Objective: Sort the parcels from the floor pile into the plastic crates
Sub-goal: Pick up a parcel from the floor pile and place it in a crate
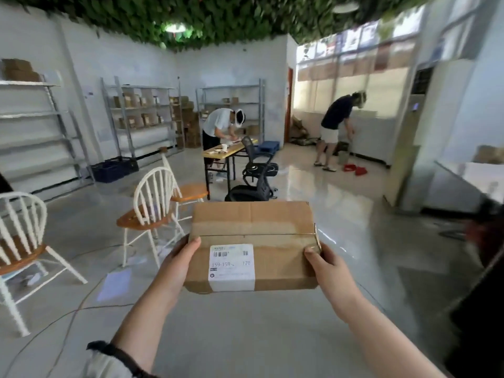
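Observation:
A flat brown cardboard parcel (253,227) with a white shipping label (231,267) is held level in front of me, above the floor. My left hand (177,263) grips its left edge, thumb on top. My right hand (330,266) grips its right edge, thumb on the top face near the tape seam. Dark blue plastic crates (113,167) stand on the floor far off at the left, below a metal shelf. No floor pile of parcels is in view.
Two white wooden chairs (152,203) (21,241) stand to my left, with cables on the floor. A black office chair (256,173) and a table (226,150) with a person bending over it lie ahead. Another person stands at the right wall. Shelves line the back.

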